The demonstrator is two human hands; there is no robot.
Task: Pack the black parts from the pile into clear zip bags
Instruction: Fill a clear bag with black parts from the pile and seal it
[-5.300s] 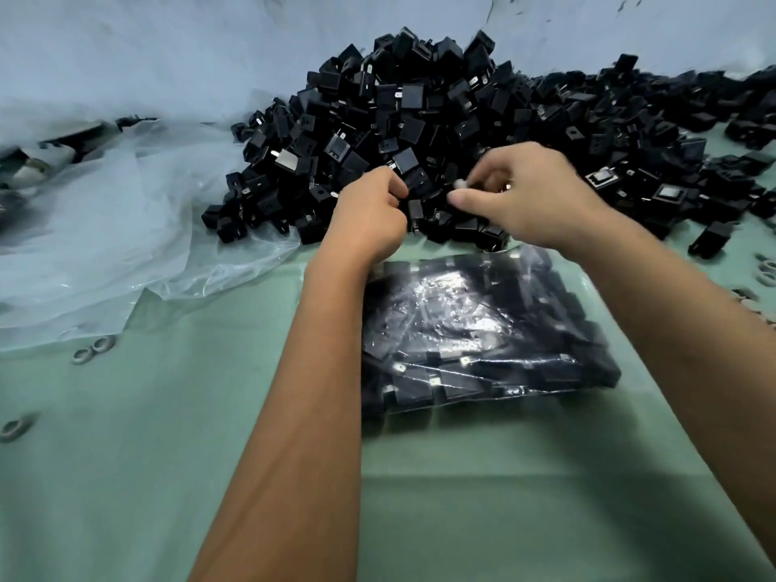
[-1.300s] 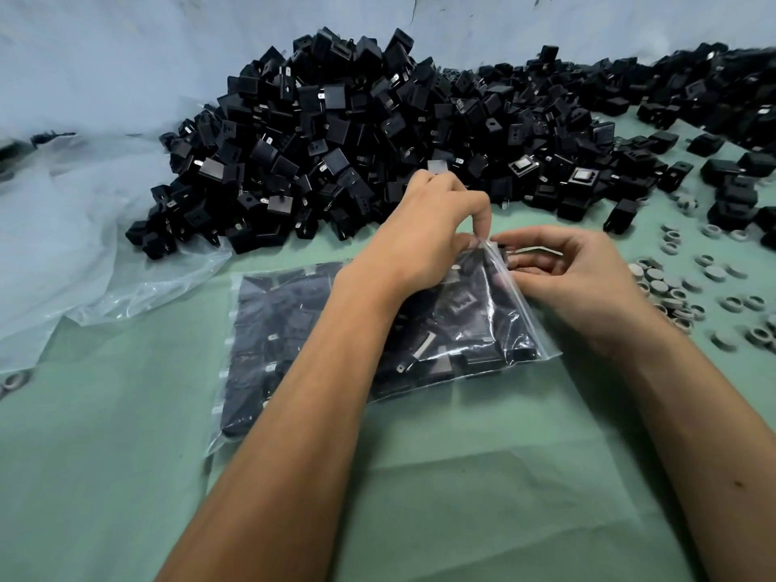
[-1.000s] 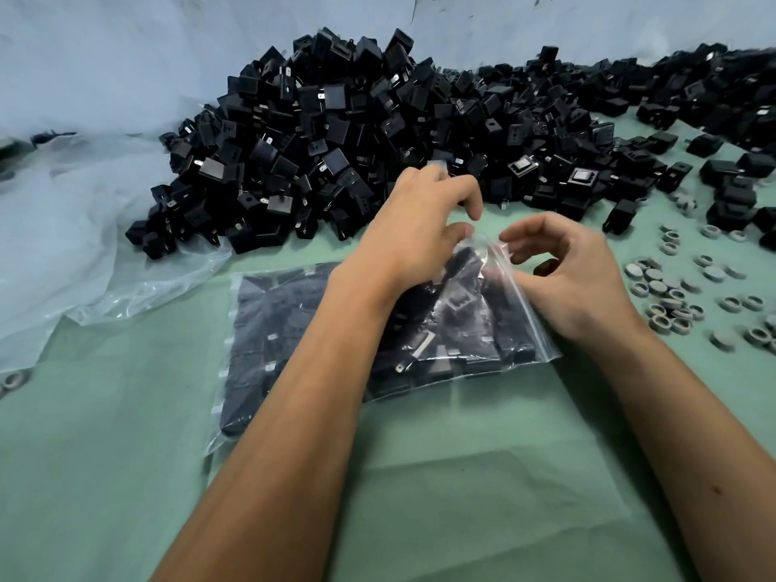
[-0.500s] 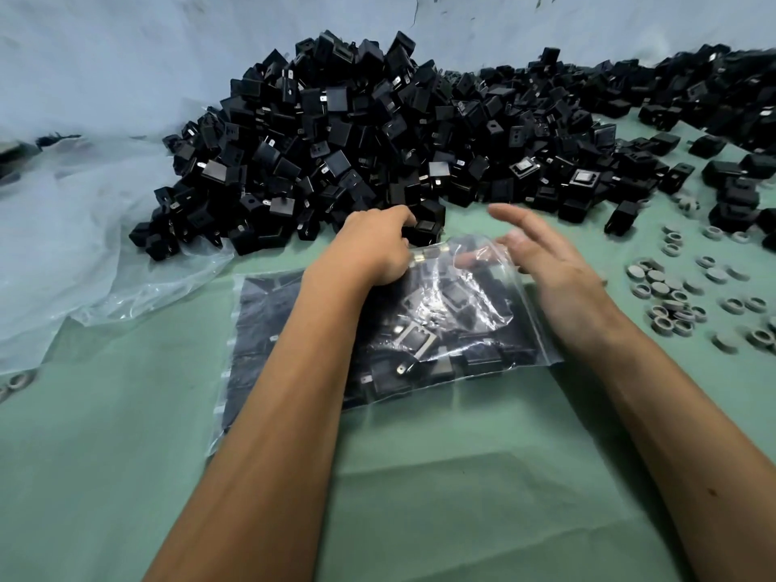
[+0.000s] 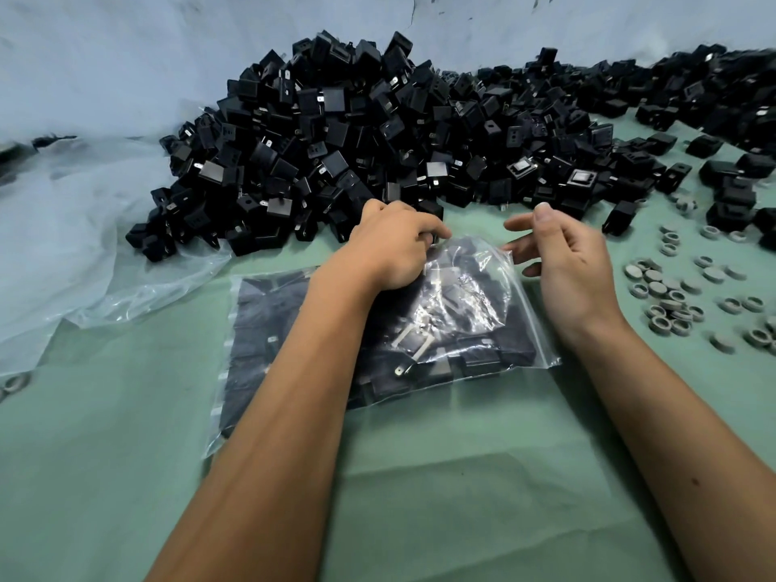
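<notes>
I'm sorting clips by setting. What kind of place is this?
Probably a small factory packing bench: a big pile of black parts on a green table, a filled zip bag, and loose grey rings.

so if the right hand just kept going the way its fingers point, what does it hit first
Probably the left hand. The right hand is open, fingers pointing left across the raised mouth of the zip bag, with only a small gap between. Depth is unclear, so it may brush the bag first.

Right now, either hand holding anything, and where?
Left hand grips the clear zip bag at its top edge, near the opening. Right hand is open, holding nothing.
</notes>
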